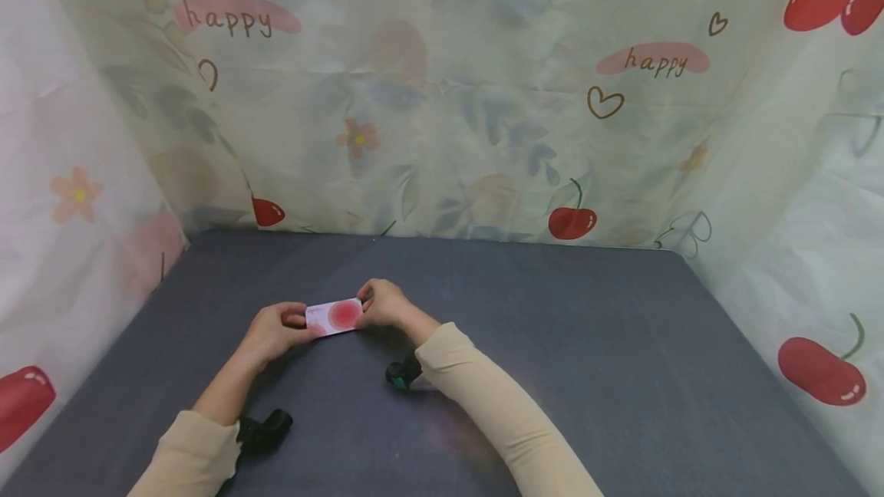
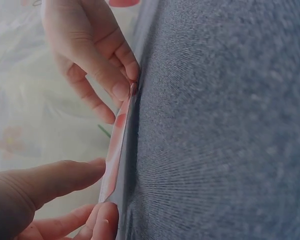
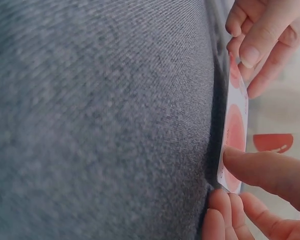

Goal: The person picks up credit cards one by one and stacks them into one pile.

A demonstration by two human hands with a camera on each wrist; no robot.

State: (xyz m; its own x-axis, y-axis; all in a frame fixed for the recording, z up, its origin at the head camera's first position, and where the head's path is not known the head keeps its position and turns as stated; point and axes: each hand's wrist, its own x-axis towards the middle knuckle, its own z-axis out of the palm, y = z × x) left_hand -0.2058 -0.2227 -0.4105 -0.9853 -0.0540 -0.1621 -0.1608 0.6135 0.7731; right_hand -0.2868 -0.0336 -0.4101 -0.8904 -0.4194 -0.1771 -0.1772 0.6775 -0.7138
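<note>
A small, thin pink-and-white card (image 1: 334, 317) with a red-pink round print is held by its two short ends, close over the dark table. My left hand (image 1: 272, 332) pinches the left end, and my right hand (image 1: 383, 304) grips the right end. Seen from the left wrist, the card (image 2: 115, 145) is nearly edge-on, the left thumb against its face and the other fingers at its lower end. From the right wrist, the right thumb (image 3: 257, 167) presses the printed face of the card (image 3: 235, 125), with curled fingers below it.
The dark grey table (image 1: 587, 366) extends around both hands. A printed curtain (image 1: 449, 98) with cherries, hearts and flowers hangs behind it and along both sides. Black devices (image 1: 265, 432) are worn at the wrists, and both forearms have beige sleeves (image 1: 511, 413).
</note>
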